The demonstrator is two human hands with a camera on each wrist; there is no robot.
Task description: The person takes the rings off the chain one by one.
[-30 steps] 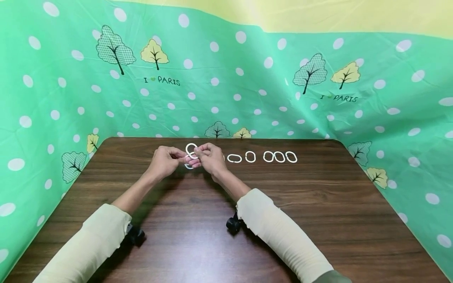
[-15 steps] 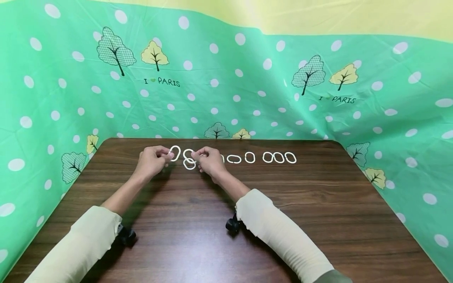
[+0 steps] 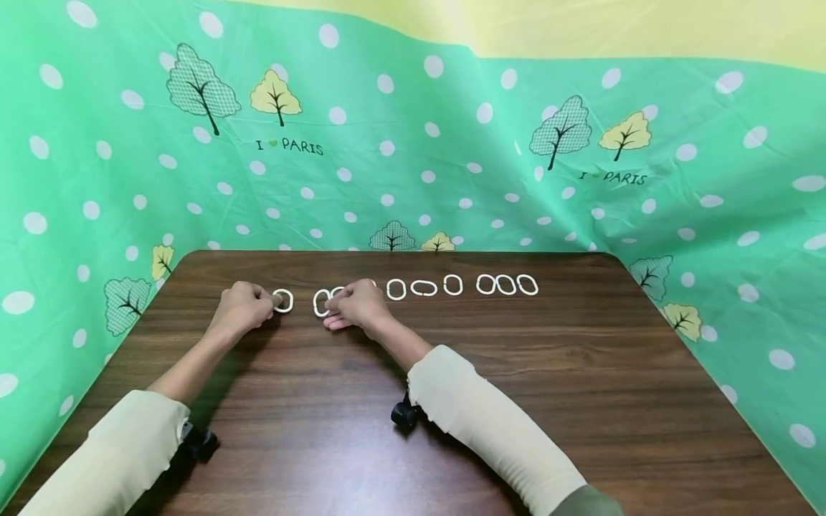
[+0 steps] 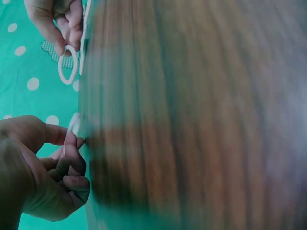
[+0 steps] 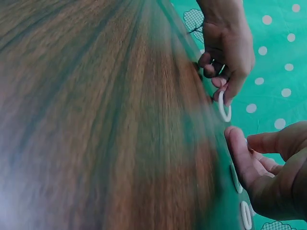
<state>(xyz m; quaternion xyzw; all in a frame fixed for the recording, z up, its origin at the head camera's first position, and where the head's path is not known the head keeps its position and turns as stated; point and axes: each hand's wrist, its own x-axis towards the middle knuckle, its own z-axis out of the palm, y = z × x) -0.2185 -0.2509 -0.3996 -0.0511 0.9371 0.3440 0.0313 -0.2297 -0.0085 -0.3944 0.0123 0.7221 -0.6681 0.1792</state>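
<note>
My left hand (image 3: 245,309) pinches a white oval chain link (image 3: 292,301) between thumb and finger, above the table's far left. In the left wrist view, the same link (image 4: 71,125) stands up from the fingertips. To its right, my right hand (image 3: 360,307) pinches another white oval link (image 3: 316,304) by its right side. A further link (image 3: 337,289) shows partly behind the right fingers; whether it joins the pinched one, I cannot tell. In the right wrist view, the left hand's link (image 5: 221,103) is apart from the right hand's fingertips.
Along the far part of the brown wooden table (image 3: 490,380) lies a row of several white links, one (image 3: 424,294) turned sideways. Part of another link (image 3: 373,284) shows behind the right hand. A green patterned cloth (image 3: 387,143) hangs around the table.
My hands were together on overlapping links. The left hand has drawn away leftward with one link and come lower. The right hand has shifted left and down with its link.
</note>
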